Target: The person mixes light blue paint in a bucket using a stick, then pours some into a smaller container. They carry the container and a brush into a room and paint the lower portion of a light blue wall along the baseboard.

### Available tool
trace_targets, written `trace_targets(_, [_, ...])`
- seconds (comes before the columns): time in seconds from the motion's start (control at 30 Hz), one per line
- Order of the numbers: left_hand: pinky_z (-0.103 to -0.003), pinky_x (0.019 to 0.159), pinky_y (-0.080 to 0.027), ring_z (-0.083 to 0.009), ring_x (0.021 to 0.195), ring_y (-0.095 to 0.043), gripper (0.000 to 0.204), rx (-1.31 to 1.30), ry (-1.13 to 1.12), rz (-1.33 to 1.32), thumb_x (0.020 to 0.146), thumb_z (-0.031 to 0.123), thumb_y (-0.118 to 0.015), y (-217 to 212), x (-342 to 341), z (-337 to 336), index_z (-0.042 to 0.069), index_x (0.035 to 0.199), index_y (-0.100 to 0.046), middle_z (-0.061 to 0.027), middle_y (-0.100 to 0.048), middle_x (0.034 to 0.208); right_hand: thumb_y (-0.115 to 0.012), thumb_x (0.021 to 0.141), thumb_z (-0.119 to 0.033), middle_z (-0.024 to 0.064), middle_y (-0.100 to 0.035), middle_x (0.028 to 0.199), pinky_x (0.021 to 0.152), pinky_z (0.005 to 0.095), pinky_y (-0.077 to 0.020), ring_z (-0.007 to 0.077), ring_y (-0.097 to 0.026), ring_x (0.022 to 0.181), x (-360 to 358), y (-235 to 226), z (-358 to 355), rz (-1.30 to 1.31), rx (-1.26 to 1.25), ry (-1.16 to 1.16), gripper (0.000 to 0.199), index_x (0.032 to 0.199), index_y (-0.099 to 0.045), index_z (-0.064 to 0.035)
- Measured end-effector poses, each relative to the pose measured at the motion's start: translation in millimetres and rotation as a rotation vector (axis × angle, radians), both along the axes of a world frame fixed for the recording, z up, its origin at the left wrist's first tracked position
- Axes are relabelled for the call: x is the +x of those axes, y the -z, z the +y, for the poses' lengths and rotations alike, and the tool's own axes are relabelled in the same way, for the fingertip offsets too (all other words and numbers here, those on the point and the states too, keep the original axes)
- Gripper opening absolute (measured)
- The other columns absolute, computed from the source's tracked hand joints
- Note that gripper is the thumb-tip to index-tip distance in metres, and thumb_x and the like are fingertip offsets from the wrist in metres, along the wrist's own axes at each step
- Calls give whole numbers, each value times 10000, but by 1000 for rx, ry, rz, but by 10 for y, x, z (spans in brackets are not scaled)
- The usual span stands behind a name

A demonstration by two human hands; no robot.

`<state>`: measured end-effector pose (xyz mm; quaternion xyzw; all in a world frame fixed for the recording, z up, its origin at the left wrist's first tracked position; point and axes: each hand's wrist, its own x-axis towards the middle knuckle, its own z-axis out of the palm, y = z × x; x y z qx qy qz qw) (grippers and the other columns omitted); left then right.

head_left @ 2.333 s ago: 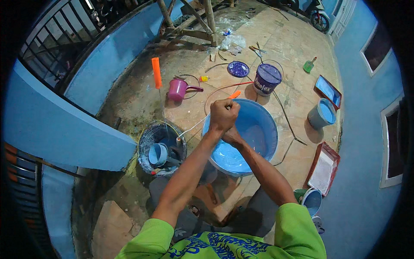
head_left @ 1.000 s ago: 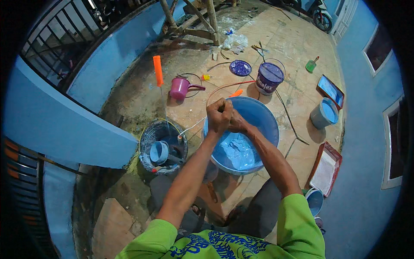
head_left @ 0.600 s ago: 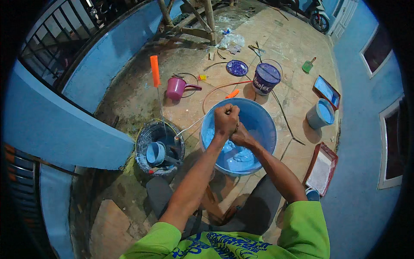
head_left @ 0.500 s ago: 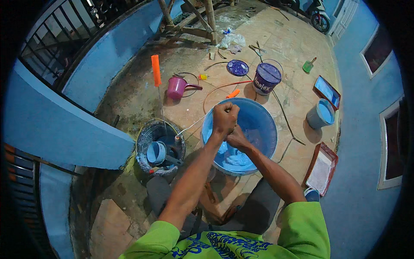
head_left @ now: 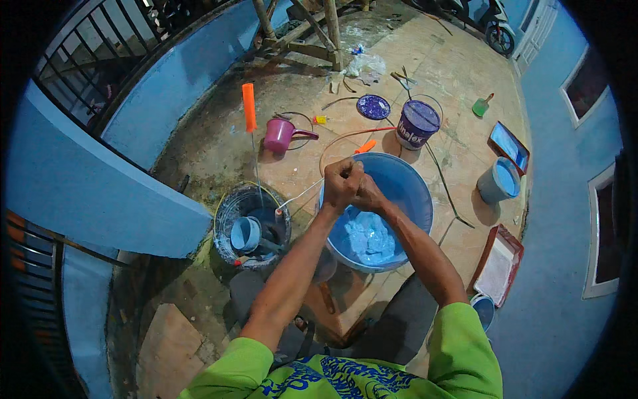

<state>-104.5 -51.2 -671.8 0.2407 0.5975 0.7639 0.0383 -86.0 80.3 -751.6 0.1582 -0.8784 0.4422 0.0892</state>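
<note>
A wide blue basin (head_left: 417,189) stands on the tiles in front of me, with light blue paint (head_left: 373,238) pooled in its near part. Over the basin's left side, both my hands are closed together, one against the other. My left hand (head_left: 341,184) is a fist, slightly higher and to the left. My right hand (head_left: 369,195) is wrapped closely beside and below it. Whatever they grip is hidden by the fingers and wrists.
Left of the basin, a dark bucket (head_left: 220,223) holds a blue dipper (head_left: 246,233) and a roller with an orange handle (head_left: 249,106). Beyond are a pink dipper (head_left: 278,135) and a purple paint pail (head_left: 419,123). Paint trays (head_left: 497,265) and a grey bucket (head_left: 495,186) line the right wall.
My joined hands have shifted slightly within the basin area. The paint's swirled surface has changed shape, and more of it shows between my arms. The whole view has moved a little.
</note>
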Motion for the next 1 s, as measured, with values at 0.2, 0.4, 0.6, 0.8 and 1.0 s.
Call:
trace_targets(0.2, [-272, 383, -348, -93, 399, -435, 382, 50, 75, -269, 968, 110, -554, 152, 22, 43, 70, 609, -430, -18, -464, 494, -633, 785, -126, 183, -664, 866, 737, 426, -505, 344, -656, 852, 335, -41, -227, -273, -97, 181, 287, 1043, -573, -15])
trace_targets(0.4, [-272, 408, -342, -61, 441, -439, 351, -237, -55, 87, 892, 159, -604, -95, -31, 115, 45, 576, -499, 9, -470, 498, -601, 850, -189, 183, -634, 1052, 855, 404, -492, 308, -622, 1028, 324, -70, -472, 26, -458, 172, 357, 1142, -557, 10])
trace_targets(0.6, [-261, 447, -309, -39, 484, -391, 369, -187, -11, 125, 891, 158, -610, -119, -13, 89, 51, 563, -478, 26, -444, 511, -640, 815, -159, 214, -650, 1031, 846, 419, -503, 348, -644, 1001, 176, -134, -263, -63, -214, 175, 323, 1076, -586, 23])
trace_targets(0.8, [-256, 432, -340, -59, 460, -435, 375, -36, 39, -1, 915, 133, -597, 72, 114, 150, 58, 567, -481, 12, -464, 498, -621, 823, -149, 209, -692, 923, 747, 422, -527, 413, -685, 887, 346, -95, -67, -113, -73, 136, 285, 1047, -586, 23])
trace_targets(1.0, [-260, 451, -357, -64, 470, -449, 371, -190, 29, -57, 914, 147, -587, -54, 95, 126, 50, 570, -485, 5, -472, 497, -594, 863, -167, 242, -668, 974, 788, 430, -516, 406, -665, 951, 461, 12, -416, -146, -328, 236, 318, 1121, -565, 18])
